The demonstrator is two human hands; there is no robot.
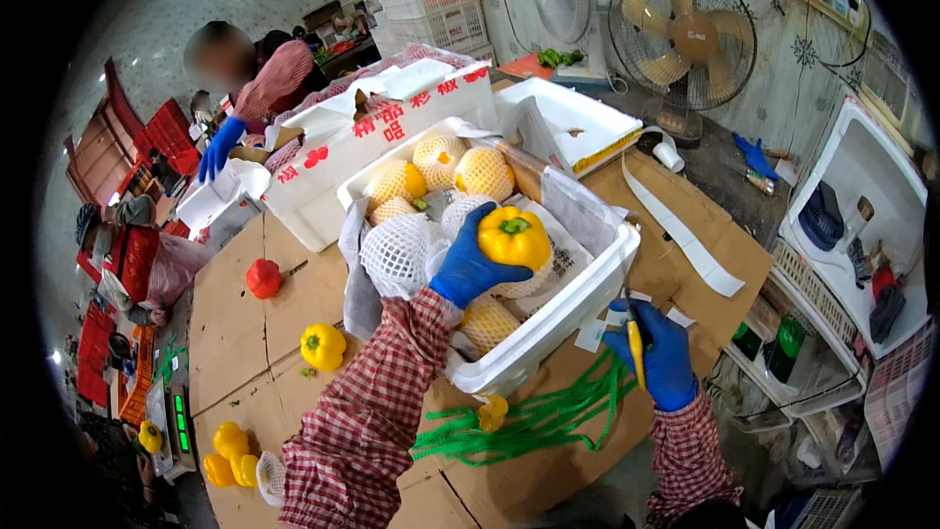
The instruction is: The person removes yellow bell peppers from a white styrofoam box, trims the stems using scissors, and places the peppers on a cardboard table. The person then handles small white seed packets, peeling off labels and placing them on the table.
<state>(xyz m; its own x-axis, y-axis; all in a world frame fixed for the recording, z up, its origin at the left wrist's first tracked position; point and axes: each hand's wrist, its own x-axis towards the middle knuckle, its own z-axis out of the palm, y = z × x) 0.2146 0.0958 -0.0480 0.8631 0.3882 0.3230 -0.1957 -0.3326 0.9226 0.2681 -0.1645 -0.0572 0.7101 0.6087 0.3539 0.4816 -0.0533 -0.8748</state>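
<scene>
My left hand (pixel 470 260), in a blue glove, grips a yellow bell pepper (pixel 514 237) over a white foam box (pixel 548 333). Inside the box are several netted peppers (pixel 482 174) and white foam nets (pixel 392 260). My right hand (pixel 654 353), also gloved in blue, is closed on a yellow-handled tool (pixel 635 353) with a dark blade, like a knife or snips, beside the box's front right corner. Small white paper strips (pixel 592 335) lie by that hand. Below the box, green mesh strips (pixel 529 431) are spread on the cardboard-covered table (pixel 235 304).
Loose yellow peppers (pixel 323 346) and a red pepper (pixel 263 278) lie left. Behind are a printed foam box (pixel 304 186), an open foam box (pixel 597 132) and a fan (pixel 682 34). A co-worker's gloved hand (pixel 220 147) is back left. A scale (pixel 176 426) stands front left; crates (pixel 788 372) right.
</scene>
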